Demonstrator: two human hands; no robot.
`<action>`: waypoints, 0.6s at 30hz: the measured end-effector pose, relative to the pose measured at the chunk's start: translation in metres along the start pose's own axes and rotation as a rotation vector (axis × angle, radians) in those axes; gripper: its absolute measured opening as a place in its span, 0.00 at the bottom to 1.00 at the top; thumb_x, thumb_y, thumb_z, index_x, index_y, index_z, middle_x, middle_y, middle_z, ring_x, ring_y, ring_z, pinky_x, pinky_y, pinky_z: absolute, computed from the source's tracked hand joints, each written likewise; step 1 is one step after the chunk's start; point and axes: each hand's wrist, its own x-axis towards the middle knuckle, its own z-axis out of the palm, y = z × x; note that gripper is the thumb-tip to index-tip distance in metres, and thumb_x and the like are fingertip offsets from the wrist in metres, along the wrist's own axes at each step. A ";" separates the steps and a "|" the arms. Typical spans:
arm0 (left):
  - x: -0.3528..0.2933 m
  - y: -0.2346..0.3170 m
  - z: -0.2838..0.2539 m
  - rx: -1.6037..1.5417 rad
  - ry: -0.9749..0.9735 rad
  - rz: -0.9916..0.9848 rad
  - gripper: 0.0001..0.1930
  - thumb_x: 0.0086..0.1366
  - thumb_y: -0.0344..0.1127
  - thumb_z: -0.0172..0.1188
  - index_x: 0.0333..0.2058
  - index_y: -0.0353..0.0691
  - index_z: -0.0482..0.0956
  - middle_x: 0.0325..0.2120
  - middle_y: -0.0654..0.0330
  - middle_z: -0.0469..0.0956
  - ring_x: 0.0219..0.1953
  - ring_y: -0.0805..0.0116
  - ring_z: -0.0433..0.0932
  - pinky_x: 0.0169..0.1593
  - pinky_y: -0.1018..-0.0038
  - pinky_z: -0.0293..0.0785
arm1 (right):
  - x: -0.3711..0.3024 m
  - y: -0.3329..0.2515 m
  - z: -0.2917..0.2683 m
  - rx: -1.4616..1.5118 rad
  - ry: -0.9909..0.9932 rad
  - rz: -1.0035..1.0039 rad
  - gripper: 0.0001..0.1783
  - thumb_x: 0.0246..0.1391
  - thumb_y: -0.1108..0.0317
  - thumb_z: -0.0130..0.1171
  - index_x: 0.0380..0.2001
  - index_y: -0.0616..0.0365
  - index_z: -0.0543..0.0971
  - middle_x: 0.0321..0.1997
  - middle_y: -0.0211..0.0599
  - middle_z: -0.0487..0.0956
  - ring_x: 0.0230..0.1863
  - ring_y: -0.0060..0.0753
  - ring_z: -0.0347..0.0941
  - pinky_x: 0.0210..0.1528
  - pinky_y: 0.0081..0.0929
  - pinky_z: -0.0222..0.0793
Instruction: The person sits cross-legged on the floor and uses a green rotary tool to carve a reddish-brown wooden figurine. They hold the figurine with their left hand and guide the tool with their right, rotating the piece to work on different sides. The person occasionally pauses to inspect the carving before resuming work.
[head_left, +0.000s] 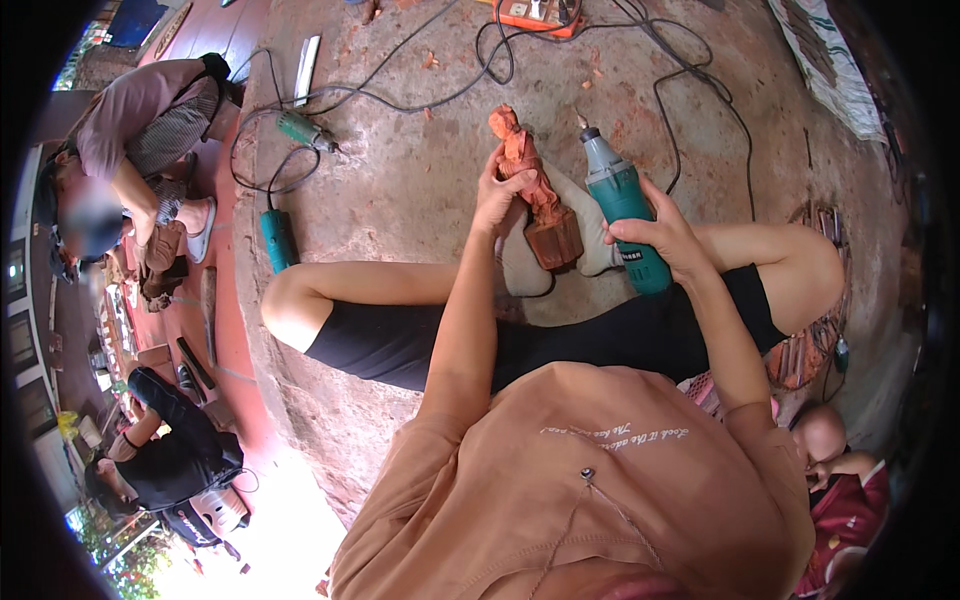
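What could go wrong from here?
The rotary tool in the bare right hand has an exposed bit beside the carved figure; a slip might gouge it or nick the ungloved left hand gripping it. The loose black cords across the floor could snag.

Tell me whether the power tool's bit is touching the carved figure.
No, bare ground shows between the bit and the carved figure.

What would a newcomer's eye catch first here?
A reddish carved wooden figure, held in the left hand just above the picture's middle. To its right, the right hand grips a green-and-grey power tool. A bright orange box also stands out at the top edge.
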 end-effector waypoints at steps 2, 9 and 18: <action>0.007 -0.009 -0.005 0.168 0.038 0.109 0.42 0.51 0.28 0.72 0.63 0.35 0.59 0.51 0.53 0.73 0.50 0.63 0.75 0.54 0.67 0.73 | 0.007 -0.008 0.001 0.029 -0.011 0.006 0.37 0.46 0.70 0.69 0.59 0.58 0.65 0.39 0.34 0.76 0.35 0.23 0.77 0.37 0.21 0.74; -0.004 -0.023 0.015 0.308 0.301 0.369 0.24 0.63 0.37 0.65 0.53 0.35 0.68 0.44 0.57 0.75 0.46 0.67 0.74 0.50 0.71 0.73 | 0.011 -0.009 -0.001 -0.023 0.024 0.025 0.43 0.42 0.70 0.71 0.62 0.59 0.63 0.44 0.34 0.76 0.38 0.23 0.76 0.40 0.24 0.74; 0.025 -0.038 0.012 0.040 0.456 0.310 0.13 0.61 0.32 0.62 0.41 0.37 0.70 0.36 0.58 0.74 0.38 0.70 0.73 0.42 0.74 0.73 | 0.010 -0.015 0.011 0.031 0.027 0.006 0.35 0.45 0.75 0.68 0.57 0.58 0.66 0.37 0.34 0.77 0.34 0.27 0.77 0.39 0.26 0.74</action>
